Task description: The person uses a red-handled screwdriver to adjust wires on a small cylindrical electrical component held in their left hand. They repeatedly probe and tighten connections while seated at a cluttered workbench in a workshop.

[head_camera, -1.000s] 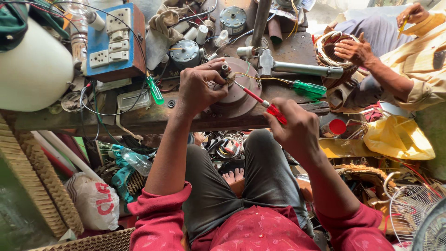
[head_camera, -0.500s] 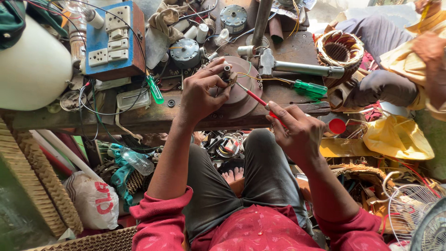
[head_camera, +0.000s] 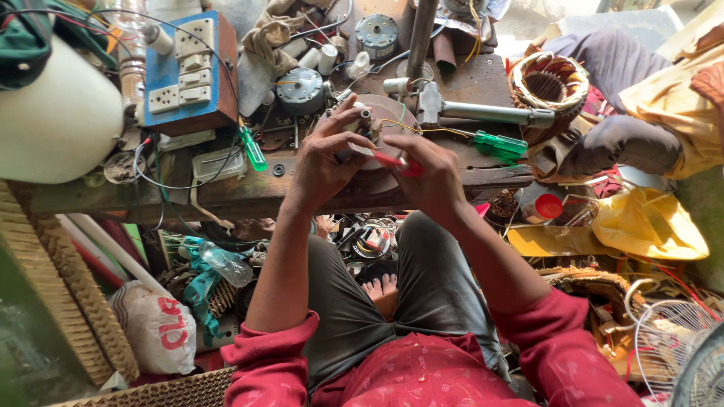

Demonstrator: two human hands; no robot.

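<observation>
My left hand [head_camera: 326, 157] grips a small dark motor part [head_camera: 360, 130] over a round brownish metal motor housing [head_camera: 386, 120] on the wooden bench [head_camera: 249, 192]. My right hand [head_camera: 431, 175] holds a red-handled screwdriver [head_camera: 392, 160] whose tip points left toward that part. Both hands sit close together above the housing, almost touching. Thin yellow and green wires [head_camera: 422, 130] run from the part toward the right.
A blue switchboard with white sockets [head_camera: 188, 71] stands at the back left, and two green screwdrivers [head_camera: 499, 145] [head_camera: 253, 148] lie on the bench. A copper-wound stator [head_camera: 549, 81] and another person's knee [head_camera: 626, 143] are at right. A white dome [head_camera: 53, 113] fills the left; clutter lies under the bench.
My right hand has moved left and up with the red screwdriver, closing on my left hand over the housing. The other person's hands at right have left the view.
</observation>
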